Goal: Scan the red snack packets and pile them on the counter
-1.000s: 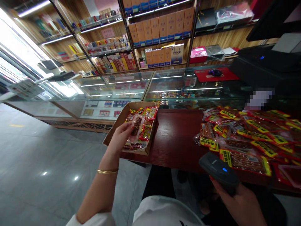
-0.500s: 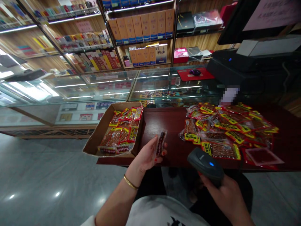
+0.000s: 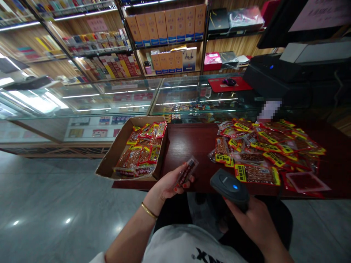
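Observation:
Between the fingers of my left hand (image 3: 168, 182) is a small dark snack packet (image 3: 187, 171) in clear wrap, its barcode patch facing up. My right hand (image 3: 253, 219) grips a dark barcode scanner (image 3: 229, 187) with a lit blue light, its head pointing left toward the packet, a short gap between them. Left of the packet stands an open cardboard box (image 3: 108, 166) holding several red and yellow snack packets (image 3: 134, 159). A heap of similar snack packets (image 3: 257, 173) lies on the dark red wooden counter (image 3: 186, 140) to the right.
Behind the counter runs a glass display case (image 3: 131, 96). On it lie a red mouse pad (image 3: 215, 84) and a mouse (image 3: 229, 82). Dark checkout equipment (image 3: 287, 82) and a monitor (image 3: 282, 25) stand at the right. Shelves at the back carry boxes (image 3: 170, 27).
The snack packet in my left hand has tipped to the right, so its barcode shows more clearly. The scanner in my right hand has moved left, closer to the packet.

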A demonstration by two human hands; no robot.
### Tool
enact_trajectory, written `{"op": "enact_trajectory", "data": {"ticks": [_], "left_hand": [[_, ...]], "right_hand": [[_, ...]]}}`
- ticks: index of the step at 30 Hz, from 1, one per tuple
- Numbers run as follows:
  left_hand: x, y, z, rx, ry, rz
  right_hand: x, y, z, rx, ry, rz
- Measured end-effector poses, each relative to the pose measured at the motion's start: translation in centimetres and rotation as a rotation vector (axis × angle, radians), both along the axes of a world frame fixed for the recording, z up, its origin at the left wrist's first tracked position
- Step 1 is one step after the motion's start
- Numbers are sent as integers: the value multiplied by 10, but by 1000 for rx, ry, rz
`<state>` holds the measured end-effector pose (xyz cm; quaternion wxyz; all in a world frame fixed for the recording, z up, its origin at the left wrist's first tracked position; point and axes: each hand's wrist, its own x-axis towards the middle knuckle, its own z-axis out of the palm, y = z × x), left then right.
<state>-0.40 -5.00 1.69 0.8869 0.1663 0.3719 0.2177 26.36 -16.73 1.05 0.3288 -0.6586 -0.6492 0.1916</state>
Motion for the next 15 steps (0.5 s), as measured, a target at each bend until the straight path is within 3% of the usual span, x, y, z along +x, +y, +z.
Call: {"op": "enact_trajectory", "data": {"ticks": [15], "left_hand": [[0,2,-14,1,-6,-2]], "right_hand": [[-1,-4,4,-2,-34,21]]}}
